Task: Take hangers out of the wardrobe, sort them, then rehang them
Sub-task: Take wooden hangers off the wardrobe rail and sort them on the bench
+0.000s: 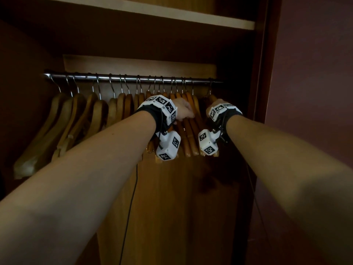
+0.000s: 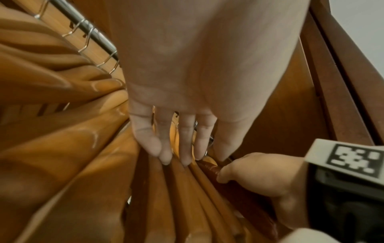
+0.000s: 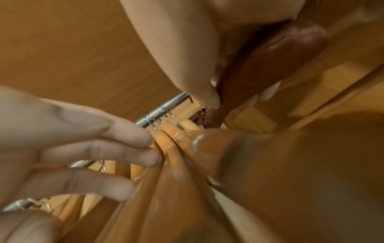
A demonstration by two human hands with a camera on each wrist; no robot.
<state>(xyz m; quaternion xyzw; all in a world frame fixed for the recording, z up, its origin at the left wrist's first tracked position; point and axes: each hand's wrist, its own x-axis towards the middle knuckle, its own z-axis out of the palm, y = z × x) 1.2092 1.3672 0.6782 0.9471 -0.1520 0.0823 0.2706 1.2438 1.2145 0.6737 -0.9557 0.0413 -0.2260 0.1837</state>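
Observation:
Several wooden hangers (image 1: pixel 191 127) hang by wire hooks on the metal rail (image 1: pixel 133 78) of a wardrobe. My left hand (image 1: pixel 183 109) lies against the light-coloured hangers near the right end of the rail; in the left wrist view its straight fingers (image 2: pixel 182 148) press on their tops. My right hand (image 1: pixel 216 105) is at the far right end and grips a dark reddish-brown hanger (image 2: pixel 209 167). The right wrist view shows my thumb (image 3: pixel 182 54) and curled fingers round that dark hanger (image 3: pixel 259 65), which still hangs under the rail (image 3: pixel 166 106).
More light hangers (image 1: pixel 76 115) fill the left half of the rail. A shelf (image 1: pixel 172 14) runs above it. The wardrobe's side wall (image 1: pixel 261 73) stands just right of my right hand. A black cable (image 1: pixel 131 197) dangles from my left wrist before the back panel (image 1: pixel 181 197).

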